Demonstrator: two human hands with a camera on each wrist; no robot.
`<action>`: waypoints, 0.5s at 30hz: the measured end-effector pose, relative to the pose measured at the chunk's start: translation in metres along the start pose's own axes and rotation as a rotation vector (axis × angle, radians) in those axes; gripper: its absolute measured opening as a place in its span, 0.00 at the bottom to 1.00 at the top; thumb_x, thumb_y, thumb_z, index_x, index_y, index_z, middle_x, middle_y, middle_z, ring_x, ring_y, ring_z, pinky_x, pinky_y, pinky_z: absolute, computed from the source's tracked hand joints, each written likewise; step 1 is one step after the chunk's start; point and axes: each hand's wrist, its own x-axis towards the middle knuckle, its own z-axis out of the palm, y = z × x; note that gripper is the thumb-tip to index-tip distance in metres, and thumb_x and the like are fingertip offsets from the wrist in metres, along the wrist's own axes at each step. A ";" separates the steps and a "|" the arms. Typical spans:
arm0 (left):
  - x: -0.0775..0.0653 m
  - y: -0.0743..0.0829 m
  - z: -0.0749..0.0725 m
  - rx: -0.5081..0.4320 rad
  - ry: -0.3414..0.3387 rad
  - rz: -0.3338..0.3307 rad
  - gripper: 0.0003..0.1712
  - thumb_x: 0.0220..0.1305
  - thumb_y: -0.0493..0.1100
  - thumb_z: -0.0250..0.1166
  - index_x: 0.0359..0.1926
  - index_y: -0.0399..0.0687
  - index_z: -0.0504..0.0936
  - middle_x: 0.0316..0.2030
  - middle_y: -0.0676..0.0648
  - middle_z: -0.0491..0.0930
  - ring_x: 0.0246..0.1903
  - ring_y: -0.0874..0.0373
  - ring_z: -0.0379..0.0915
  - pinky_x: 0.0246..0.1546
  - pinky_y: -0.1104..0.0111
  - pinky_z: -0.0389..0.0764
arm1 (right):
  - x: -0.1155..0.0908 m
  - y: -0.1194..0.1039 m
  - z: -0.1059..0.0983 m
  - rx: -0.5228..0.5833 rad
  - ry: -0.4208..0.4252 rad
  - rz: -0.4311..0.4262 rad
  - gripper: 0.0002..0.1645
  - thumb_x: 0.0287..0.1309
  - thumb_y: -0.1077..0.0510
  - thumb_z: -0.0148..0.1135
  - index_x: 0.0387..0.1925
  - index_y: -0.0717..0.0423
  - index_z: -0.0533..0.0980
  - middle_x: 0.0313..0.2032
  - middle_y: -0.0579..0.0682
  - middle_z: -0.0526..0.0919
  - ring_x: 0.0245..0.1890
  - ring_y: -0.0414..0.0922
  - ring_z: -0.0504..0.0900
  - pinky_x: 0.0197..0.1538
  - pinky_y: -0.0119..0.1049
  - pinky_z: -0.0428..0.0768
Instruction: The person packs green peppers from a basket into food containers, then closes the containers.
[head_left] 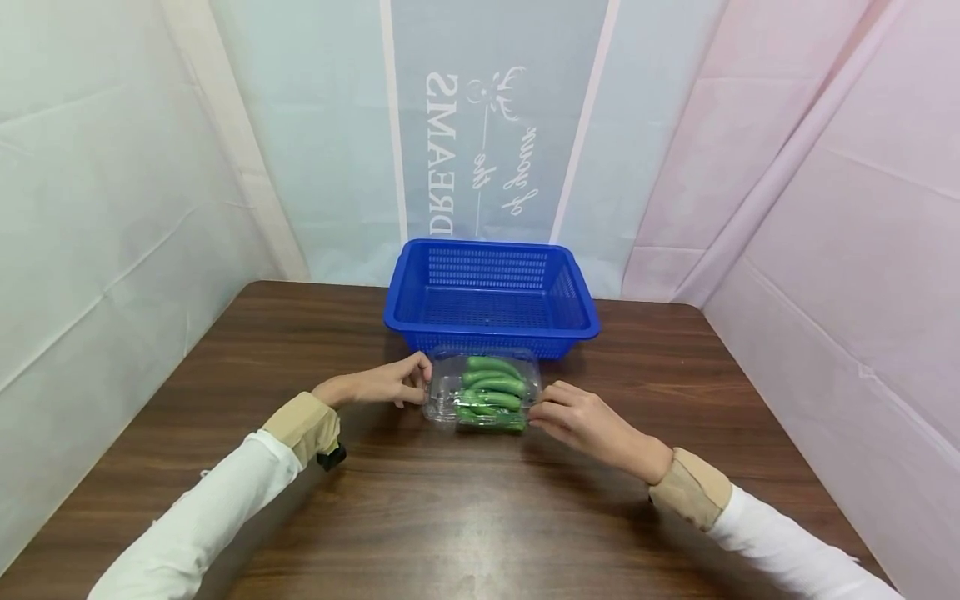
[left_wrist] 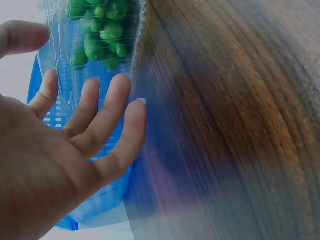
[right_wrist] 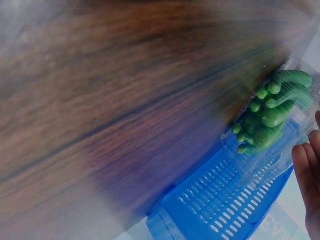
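A clear plastic clamshell box (head_left: 444,407) holds several long green vegetables (head_left: 491,386), stacked lengthwise, in the middle of the table. My left hand (head_left: 382,383) is at the box's left end, with its fingertips at the edge. In the left wrist view those fingers (left_wrist: 102,120) look spread and slightly bent, with the thumb on the other side of the rim. At the near right corner, my right hand (head_left: 581,417) pinches the box edge between thumb and bent fingers. Only part of the right hand (right_wrist: 309,167) shows in the right wrist view. Whether the lid is latched is unclear.
A blue perforated plastic basket (head_left: 491,330) stands directly behind the box, nearly touching it. The brown wood-grain table (head_left: 360,508) extends to both sides and towards me. Pale fabric curtains (head_left: 322,125) enclose the table at the back and sides.
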 end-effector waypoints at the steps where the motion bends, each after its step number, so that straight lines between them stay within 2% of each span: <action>1: -0.001 0.002 0.000 -0.019 -0.019 -0.021 0.19 0.64 0.41 0.60 0.49 0.42 0.61 0.38 0.42 0.73 0.39 0.45 0.75 0.39 0.53 0.78 | 0.000 0.000 0.000 0.000 -0.006 0.004 0.07 0.55 0.62 0.73 0.36 0.56 0.83 0.37 0.44 0.80 0.38 0.40 0.77 0.40 0.31 0.80; 5: -0.002 0.006 0.001 -0.070 -0.067 -0.062 0.22 0.63 0.40 0.60 0.49 0.42 0.56 0.36 0.40 0.77 0.39 0.40 0.79 0.41 0.49 0.80 | 0.001 -0.001 0.001 -0.026 -0.053 0.015 0.13 0.49 0.65 0.75 0.38 0.56 0.83 0.38 0.45 0.80 0.40 0.41 0.77 0.40 0.33 0.80; 9: -0.001 0.006 0.003 -0.110 -0.089 -0.068 0.22 0.64 0.39 0.61 0.47 0.42 0.55 0.36 0.36 0.79 0.38 0.37 0.79 0.42 0.48 0.81 | 0.001 -0.002 0.001 -0.068 -0.085 0.009 0.13 0.49 0.68 0.72 0.38 0.56 0.82 0.38 0.46 0.80 0.40 0.43 0.76 0.40 0.35 0.80; 15: 0.000 0.008 0.002 -0.095 -0.068 -0.077 0.23 0.64 0.41 0.63 0.48 0.41 0.57 0.38 0.40 0.78 0.40 0.39 0.78 0.45 0.50 0.80 | 0.002 -0.002 0.000 -0.084 -0.081 0.016 0.12 0.50 0.69 0.71 0.37 0.55 0.82 0.37 0.45 0.80 0.39 0.43 0.77 0.40 0.35 0.80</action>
